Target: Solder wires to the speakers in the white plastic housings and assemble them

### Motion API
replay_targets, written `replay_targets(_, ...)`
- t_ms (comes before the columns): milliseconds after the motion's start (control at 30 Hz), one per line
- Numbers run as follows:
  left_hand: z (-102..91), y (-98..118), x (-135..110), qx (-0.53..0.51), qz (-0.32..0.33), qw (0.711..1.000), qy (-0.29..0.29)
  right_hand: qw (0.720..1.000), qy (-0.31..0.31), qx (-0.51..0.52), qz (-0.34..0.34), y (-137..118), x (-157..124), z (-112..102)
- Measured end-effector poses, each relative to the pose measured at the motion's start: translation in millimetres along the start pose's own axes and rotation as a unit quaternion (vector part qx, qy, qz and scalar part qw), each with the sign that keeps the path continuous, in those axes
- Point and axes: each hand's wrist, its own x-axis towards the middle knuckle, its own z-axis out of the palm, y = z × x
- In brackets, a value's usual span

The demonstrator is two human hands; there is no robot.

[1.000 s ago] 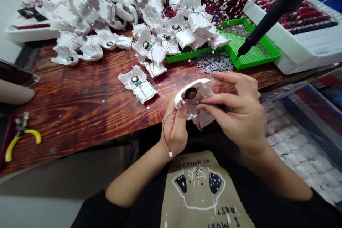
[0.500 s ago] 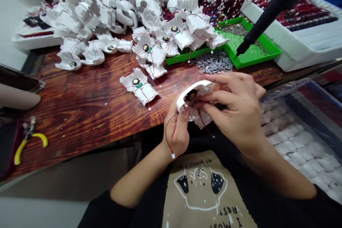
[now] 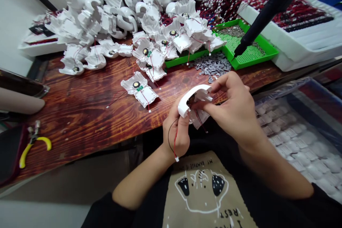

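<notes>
- well, seen from the head camera, the left hand [image 3: 175,131] was firmly grasping a curved white plastic housing [image 3: 187,105], held up just beyond the near edge of the wooden table [image 3: 80,131].
- the right hand [image 3: 229,108] gripped the same housing from the right, its fingers [image 3: 213,85] closed around the far side.
- a thin red and black wire [image 3: 171,142] looped down past the left hand to a small white connector [image 3: 176,159].
- nearest on the table, an opened housing [image 3: 139,91] lay far of the hands.
- farther off rose a heap of white housings [image 3: 117,7], with a green tray [image 3: 267,55] far right and a black tool [image 3: 267,17] above it.
- yellow-handled pliers [image 3: 34,149] lay left.
</notes>
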Motion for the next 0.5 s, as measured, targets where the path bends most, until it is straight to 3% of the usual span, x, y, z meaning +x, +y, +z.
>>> replay_targets(267, 5.7, 2, -4, -0.029, -0.078, 0.995, 0.050, 0.987, -0.100, 0.122, 0.025, 4, 10, 18)
replay_targets(400, -12.5, 15, 6, 0.026, -0.073, 0.995, 0.062, 0.977, -0.138, 0.162, 0.013, -1, 21, 30)
replay_targets(500, -37.9, 25, 22, 0.037, -0.086, 0.993, 0.069, 0.937, -0.232, 0.260, -0.006, -2, 39, 39)
